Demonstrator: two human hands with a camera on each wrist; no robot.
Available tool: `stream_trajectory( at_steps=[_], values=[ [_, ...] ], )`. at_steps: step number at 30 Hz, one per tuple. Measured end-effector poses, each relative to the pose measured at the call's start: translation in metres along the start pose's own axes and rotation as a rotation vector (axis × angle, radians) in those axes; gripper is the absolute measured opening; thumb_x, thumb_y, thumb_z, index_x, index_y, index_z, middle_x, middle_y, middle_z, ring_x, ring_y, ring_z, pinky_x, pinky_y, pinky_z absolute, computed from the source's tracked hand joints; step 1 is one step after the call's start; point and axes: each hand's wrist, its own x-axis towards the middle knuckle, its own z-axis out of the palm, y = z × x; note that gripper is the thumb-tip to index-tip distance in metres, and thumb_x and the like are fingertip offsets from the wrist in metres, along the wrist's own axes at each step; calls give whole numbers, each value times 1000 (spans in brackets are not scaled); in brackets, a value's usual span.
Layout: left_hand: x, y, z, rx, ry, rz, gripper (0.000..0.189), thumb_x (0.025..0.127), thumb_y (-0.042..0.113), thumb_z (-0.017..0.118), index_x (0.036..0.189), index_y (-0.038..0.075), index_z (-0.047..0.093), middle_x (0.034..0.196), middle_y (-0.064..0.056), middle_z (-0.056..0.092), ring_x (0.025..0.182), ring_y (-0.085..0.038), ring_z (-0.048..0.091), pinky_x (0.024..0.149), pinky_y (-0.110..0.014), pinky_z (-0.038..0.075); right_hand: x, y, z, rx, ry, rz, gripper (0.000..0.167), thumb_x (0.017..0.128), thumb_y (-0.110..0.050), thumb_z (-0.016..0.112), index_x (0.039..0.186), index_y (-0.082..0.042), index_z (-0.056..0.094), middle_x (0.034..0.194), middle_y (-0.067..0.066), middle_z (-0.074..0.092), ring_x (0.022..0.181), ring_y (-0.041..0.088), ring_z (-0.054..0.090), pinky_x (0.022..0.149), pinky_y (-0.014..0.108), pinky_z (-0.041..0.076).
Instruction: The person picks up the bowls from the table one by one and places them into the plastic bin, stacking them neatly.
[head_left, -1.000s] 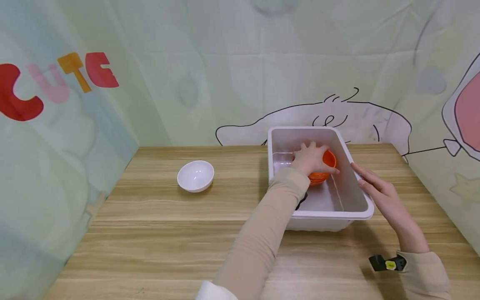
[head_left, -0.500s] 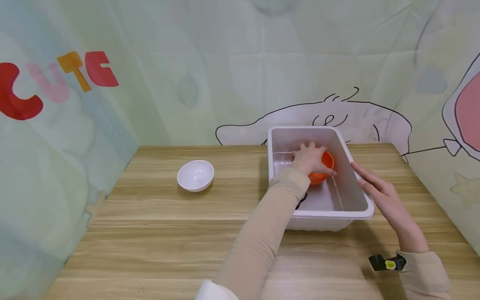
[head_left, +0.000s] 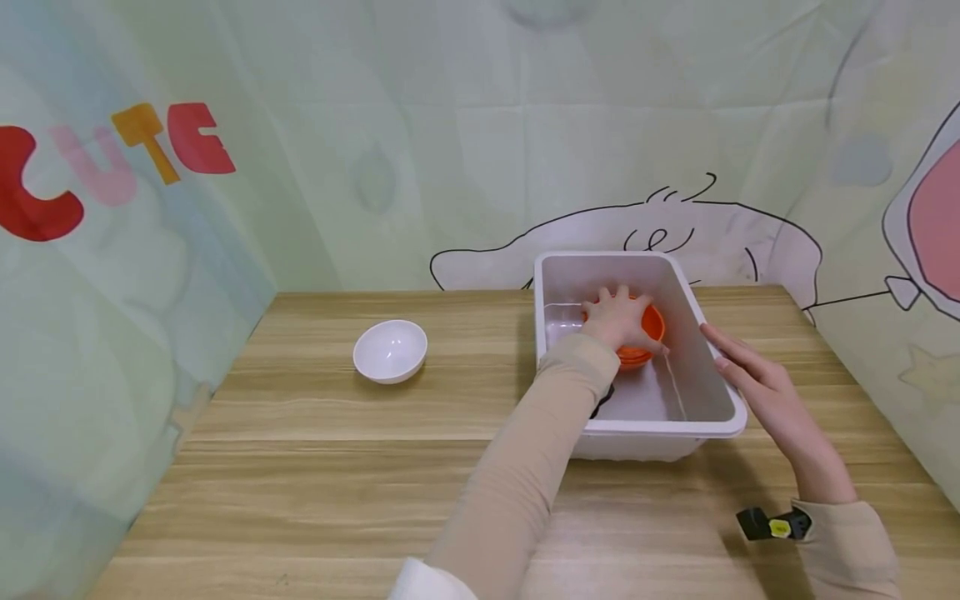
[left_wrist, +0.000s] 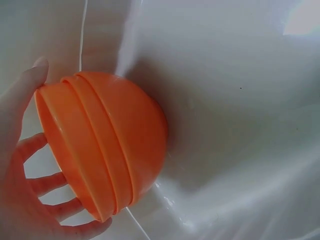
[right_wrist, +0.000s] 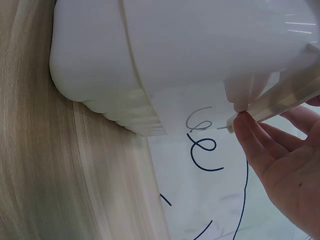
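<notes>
My left hand [head_left: 617, 321] reaches into a white plastic bin [head_left: 660, 429], its fingers spread over the mouth of a few nested orange bowls [head_left: 633, 358]. Seen from the left wrist, the stack of bowls [left_wrist: 117, 137] lies tilted on its side near the bin's wall. The thumb is at one edge of the outer rim, and the straight fingers lie across the opening. My right hand [head_left: 757, 379] rests its extended fingers against the bin's right rim. From the right wrist, the fingertips [right_wrist: 242, 120] touch the rim's edge from outside.
A white bowl [head_left: 391, 352] stands upright on the wooden table [head_left: 337, 492], left of the bin. Inside the bin, a dark object [head_left: 603, 403] is partly hidden by my left forearm. A printed cloth backdrop [head_left: 450, 167] hangs behind the table.
My left hand and the orange bowls have shifted slightly to the left inside the bin. My right hand stays at the rim, and the white bowl has not moved.
</notes>
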Motion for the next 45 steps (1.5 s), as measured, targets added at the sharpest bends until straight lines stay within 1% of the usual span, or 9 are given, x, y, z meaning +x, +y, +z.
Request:
stream_trajectory(
  at_steps=[13, 18, 23, 28, 32, 33, 36, 39, 45],
  values=[
    [-3, 1, -2, 6, -7, 3, 72, 77, 64, 65, 140, 40, 40, 138, 3, 43, 126, -24, 40, 102, -52, 39, -2, 1, 1, 7, -2, 12, 48, 103, -30, 41, 150, -23, 34, 156, -12, 30, 130, -17, 26, 113, 22, 26],
    [-3, 3, -3, 15, -17, -13, 68, 80, 63, 63, 140, 40, 40, 139, 2, 42, 126, -24, 40, 102, -51, 39, -2, 1, 0, 8, 2, 5, 48, 103, -29, 42, 150, -23, 34, 155, -14, 31, 131, -16, 26, 104, 10, 26],
    [-2, 4, -4, 25, -8, -26, 66, 82, 62, 61, 140, 40, 40, 140, 2, 41, 128, -23, 38, 102, -50, 38, -2, 2, 0, 18, 5, 0, 48, 103, -28, 42, 150, -23, 34, 154, -16, 31, 132, -16, 25, 102, 7, 25],
    [-2, 4, -6, 32, 9, -25, 65, 84, 62, 59, 141, 40, 39, 142, 2, 39, 130, -24, 37, 102, -49, 38, -1, 2, 0, 17, 1, 2, 48, 103, -28, 42, 150, -23, 34, 155, -15, 31, 131, -16, 26, 106, 11, 26],
    [-2, 3, -8, 34, 17, -15, 63, 85, 61, 58, 142, 40, 38, 144, 1, 38, 133, -24, 35, 103, -49, 38, -1, 1, 0, 11, 1, -4, 47, 103, -28, 42, 150, -23, 34, 154, -15, 32, 131, -16, 27, 102, 8, 27],
    [-2, 3, -8, 36, 19, -12, 63, 86, 60, 57, 142, 40, 39, 144, 1, 38, 133, -24, 35, 103, -49, 38, -1, 0, 0, 5, 2, -5, 47, 103, -28, 42, 150, -23, 34, 154, -15, 32, 130, -16, 27, 97, 4, 27],
    [-3, 3, -11, 28, 32, 1, 60, 88, 58, 56, 142, 38, 40, 145, 0, 37, 134, -25, 34, 104, -50, 38, 0, -1, 1, 10, -2, 0, 48, 103, -29, 42, 150, -23, 34, 154, -15, 32, 130, -17, 26, 107, 12, 26],
    [-5, 3, -14, 4, 52, 14, 60, 89, 56, 56, 143, 37, 40, 145, -1, 38, 134, -25, 34, 105, -49, 38, 0, -2, 1, 6, -2, 1, 48, 103, -29, 42, 150, -23, 34, 154, -15, 32, 130, -17, 27, 108, 13, 26],
    [-8, 7, -24, -66, 92, 25, 60, 90, 55, 55, 144, 36, 39, 149, 0, 36, 137, -25, 32, 108, -49, 36, 0, -1, 1, 4, 5, -10, 47, 103, -28, 42, 149, -21, 35, 153, -16, 34, 129, -17, 28, 93, 1, 28]
  ],
)
